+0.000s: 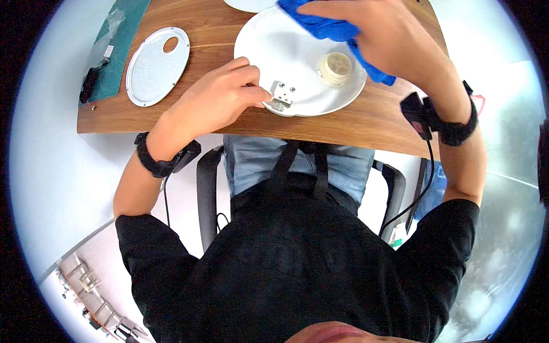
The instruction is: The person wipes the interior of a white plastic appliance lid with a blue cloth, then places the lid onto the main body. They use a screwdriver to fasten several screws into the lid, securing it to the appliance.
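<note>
A round white plastic housing (286,63) lies on the wooden table in front of me. At its near rim sits a small white bracket (282,93) with two dark round spots. My left hand (231,88) is closed, fingers pinched at the housing's near-left rim beside the bracket. A cream threaded collar (335,68) rises from the housing's right side. My right hand (383,34) grips a bunched blue cloth (326,24) over the far right part of the housing, and one end of the cloth hangs past the rim.
An oval white plate (158,67) with a round hole lies left on the wooden table (211,34). Beyond it is a green cutting mat (123,51) bearing clear plastic and a black item. Another white piece (250,4) shows at the far edge. Cables hang from both wrist straps.
</note>
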Motion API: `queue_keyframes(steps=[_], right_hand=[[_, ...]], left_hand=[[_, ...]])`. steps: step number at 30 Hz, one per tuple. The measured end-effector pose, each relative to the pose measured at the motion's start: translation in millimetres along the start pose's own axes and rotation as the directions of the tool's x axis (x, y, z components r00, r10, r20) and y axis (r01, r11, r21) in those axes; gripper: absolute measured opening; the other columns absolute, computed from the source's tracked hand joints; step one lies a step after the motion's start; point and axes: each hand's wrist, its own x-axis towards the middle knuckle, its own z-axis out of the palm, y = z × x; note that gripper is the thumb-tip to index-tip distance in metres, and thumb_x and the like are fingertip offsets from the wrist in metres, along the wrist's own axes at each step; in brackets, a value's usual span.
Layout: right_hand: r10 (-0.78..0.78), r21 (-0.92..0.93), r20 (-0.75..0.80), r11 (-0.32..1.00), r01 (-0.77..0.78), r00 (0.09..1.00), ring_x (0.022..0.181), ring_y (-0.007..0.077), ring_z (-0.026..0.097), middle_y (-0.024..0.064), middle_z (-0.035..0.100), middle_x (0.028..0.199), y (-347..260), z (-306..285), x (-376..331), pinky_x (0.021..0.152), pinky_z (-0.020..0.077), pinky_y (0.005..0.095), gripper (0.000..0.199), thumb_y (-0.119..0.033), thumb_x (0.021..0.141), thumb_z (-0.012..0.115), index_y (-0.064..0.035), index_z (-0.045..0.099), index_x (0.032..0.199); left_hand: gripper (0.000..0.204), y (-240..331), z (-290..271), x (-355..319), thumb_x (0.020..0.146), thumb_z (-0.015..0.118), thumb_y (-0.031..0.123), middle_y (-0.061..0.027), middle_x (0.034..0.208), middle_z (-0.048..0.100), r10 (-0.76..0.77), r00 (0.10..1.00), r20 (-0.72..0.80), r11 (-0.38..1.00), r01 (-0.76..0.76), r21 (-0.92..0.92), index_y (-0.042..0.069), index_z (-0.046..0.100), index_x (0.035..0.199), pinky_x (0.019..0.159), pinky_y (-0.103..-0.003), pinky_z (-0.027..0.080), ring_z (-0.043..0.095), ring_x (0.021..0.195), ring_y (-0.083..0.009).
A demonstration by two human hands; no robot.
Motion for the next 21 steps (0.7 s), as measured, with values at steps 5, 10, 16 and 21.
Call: queue_keyframes(steps=[5, 10, 16, 21], right_hand=[[0.144, -0.089, -0.051, 0.985, -0.148, 0.988, 0.118, 0.0306, 0.058, 0.0107, 0.067, 0.124, 10.8, -11.3, -47.6, 0.103, 0.0473, 0.0440, 0.052, 0.005, 0.076, 0.071, -0.0124, 0.071, 0.126], [0.308, -0.026, -0.069, 0.950, -0.310, 0.949, 0.116, 0.0379, 0.063, 0.0132, 0.069, 0.119, 23.9, 10.2, -103.8, 0.096, 0.0532, 0.0487, 0.064, 0.015, 0.070, 0.059, -0.0123, 0.072, 0.126], [0.407, -0.138, 0.088, 0.909, -0.393, 0.909, 0.124, 0.0358, 0.058, 0.0108, 0.065, 0.129, 22.4, 47.5, -133.9, 0.097, 0.0517, 0.0534, 0.064, 0.009, 0.076, 0.061, -0.0195, 0.069, 0.132], [0.388, -0.232, 0.134, 0.907, -0.351, 0.912, 0.126, 0.0350, 0.056, 0.0100, 0.063, 0.133, 18.3, 59.0, -128.4, 0.102, 0.0472, 0.0568, 0.065, 0.001, 0.080, 0.069, -0.0210, 0.062, 0.141]], left_hand=[[0.018, 2.6, 0.1, 0.8, 0.079, 0.073, 0.003, -0.0088, 0.087, 0.058, -0.016, 1.000, 0.016, 1.000, 0.016, 0.013, 0.005, 0.076, 0.096, 0.081, -0.040, 0.054, 0.059, 0.091, -0.0280], [0.015, 3.6, 0.1, -0.3, 0.081, 0.076, 0.008, -0.0097, 0.087, 0.057, -0.011, 1.000, -0.011, 1.000, 0.011, 0.025, 0.004, 0.074, 0.096, 0.080, -0.040, 0.052, 0.059, 0.091, -0.0282], [0.025, 6.8, -3.2, 0.0, 0.080, 0.077, 0.005, -0.0114, 0.091, 0.058, -0.054, 0.998, 0.009, 0.998, 0.054, -0.036, 0.005, 0.073, 0.104, 0.084, -0.042, 0.051, 0.060, 0.093, -0.0320], [0.025, 9.8, -2.4, -1.4, 0.079, 0.076, 0.001, -0.0110, 0.094, 0.060, -0.092, 0.996, 0.010, 0.995, 0.092, -0.040, 0.005, 0.072, 0.104, 0.086, -0.042, 0.051, 0.061, 0.096, -0.0321]])
